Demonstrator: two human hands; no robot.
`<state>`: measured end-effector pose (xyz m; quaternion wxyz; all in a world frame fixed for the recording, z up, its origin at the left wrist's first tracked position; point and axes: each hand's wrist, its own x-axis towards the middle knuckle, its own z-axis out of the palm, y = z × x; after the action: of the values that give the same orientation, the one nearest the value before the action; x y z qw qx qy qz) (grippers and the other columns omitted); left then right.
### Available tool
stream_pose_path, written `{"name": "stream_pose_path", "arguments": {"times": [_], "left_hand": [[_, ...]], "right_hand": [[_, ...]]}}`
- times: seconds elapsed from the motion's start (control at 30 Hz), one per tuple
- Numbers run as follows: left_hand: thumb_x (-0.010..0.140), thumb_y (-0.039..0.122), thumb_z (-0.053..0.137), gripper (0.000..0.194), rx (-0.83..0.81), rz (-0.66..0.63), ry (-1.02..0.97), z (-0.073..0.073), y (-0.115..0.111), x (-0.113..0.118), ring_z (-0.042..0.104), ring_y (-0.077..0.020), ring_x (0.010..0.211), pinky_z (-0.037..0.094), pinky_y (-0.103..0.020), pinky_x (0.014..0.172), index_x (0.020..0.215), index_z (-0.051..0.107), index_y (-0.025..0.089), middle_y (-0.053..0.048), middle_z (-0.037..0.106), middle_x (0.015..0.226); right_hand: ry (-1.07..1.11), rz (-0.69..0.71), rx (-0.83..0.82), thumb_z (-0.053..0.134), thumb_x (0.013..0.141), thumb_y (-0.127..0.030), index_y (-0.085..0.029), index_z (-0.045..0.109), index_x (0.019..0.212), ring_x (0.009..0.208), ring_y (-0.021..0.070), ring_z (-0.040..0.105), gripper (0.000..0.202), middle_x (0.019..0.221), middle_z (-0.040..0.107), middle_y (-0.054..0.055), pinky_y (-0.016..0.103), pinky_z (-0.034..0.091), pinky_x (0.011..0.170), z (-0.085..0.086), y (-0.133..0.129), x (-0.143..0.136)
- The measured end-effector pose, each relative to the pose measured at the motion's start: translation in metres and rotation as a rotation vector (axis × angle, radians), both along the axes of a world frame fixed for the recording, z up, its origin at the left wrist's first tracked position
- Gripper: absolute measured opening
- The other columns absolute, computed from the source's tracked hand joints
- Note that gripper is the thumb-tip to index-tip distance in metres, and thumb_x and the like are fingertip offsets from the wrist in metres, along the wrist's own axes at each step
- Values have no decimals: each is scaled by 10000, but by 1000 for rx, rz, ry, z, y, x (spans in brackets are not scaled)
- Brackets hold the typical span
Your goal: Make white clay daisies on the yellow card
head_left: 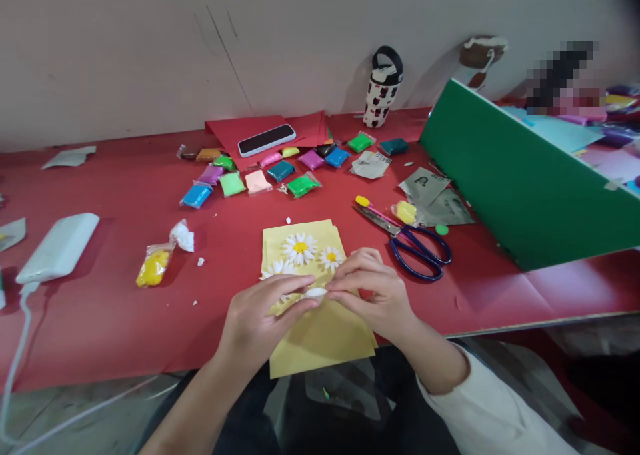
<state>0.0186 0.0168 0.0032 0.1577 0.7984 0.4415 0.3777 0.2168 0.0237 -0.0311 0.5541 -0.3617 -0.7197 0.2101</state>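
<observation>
A small white clay piece [315,293] is pinched between my two hands over the yellow paper [320,342]. My left hand [263,312] has its thumb and fingers closed on the piece's left side. From the right, the fingertips of my right hand [375,288] hold its pointed end. Just beyond my hands, a white daisy with a yellow centre [300,247] lies on the paper. A smaller daisy [331,258] is to its right, and another white flower [278,268] is partly covered by my left hand.
Blue-handled scissors [417,248] lie right of the paper. Packets of coloured clay [303,184] spread across the red table [115,335]. A green board [525,182] stands at the right. A yellow clay packet [153,266] and a white power bank [60,248] lie left; a cup [381,95] stands behind.
</observation>
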Motion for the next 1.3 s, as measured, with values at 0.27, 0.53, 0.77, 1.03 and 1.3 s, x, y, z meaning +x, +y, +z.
{"name": "stream_pose_path", "arguments": {"times": [0.27, 0.53, 0.77, 1.03, 1.3], "left_hand": [[821, 389, 694, 269, -5, -33, 35, -5, -1, -2, 743, -151, 778, 608, -230, 715, 1048, 679, 247, -12, 772, 931], [832, 440, 670, 453, 4, 13, 113, -4, 5, -21, 712, -183, 956, 575, -279, 848, 1233, 559, 262, -44, 713, 1143], [852, 285, 678, 332, 272, -25, 384, -20, 12, -47, 660, -202, 1017, 524, -340, 931, 1165, 598, 210, -50, 724, 1060], [833, 240, 697, 344, 257, -89, 451, -28, 6, -61, 643, -224, 1055, 515, -380, 940, 1161, 602, 199, -60, 725, 1046], [844, 199, 681, 150, 292, -243, 497, -30, 0, -68, 631, -190, 821, 469, -342, 762, 987, 658, 241, 13, 743, 861]], "right_hand": [[-22, 13, 22, 727, 809, -244, -247, 726, 810, 689, 129, 637, 4, 742, 690, -9, 372, 418, 756, -2, -1, 3], [-122, 36, -44, 736, 804, -240, -240, 733, 800, 666, 102, 616, 5, 709, 692, -32, 326, 401, 733, -9, -6, 12], [-374, 69, -115, 711, 829, -304, -257, 752, 782, 659, 93, 592, 78, 684, 654, -34, 302, 354, 721, -28, -17, 22], [-479, 148, -166, 683, 856, -292, -247, 741, 856, 772, 119, 614, 73, 812, 695, -3, 310, 374, 785, -27, -23, 37], [-536, 111, -143, 696, 842, -328, -262, 732, 934, 790, 129, 613, 118, 857, 702, 5, 314, 382, 790, -27, -23, 40]]}}
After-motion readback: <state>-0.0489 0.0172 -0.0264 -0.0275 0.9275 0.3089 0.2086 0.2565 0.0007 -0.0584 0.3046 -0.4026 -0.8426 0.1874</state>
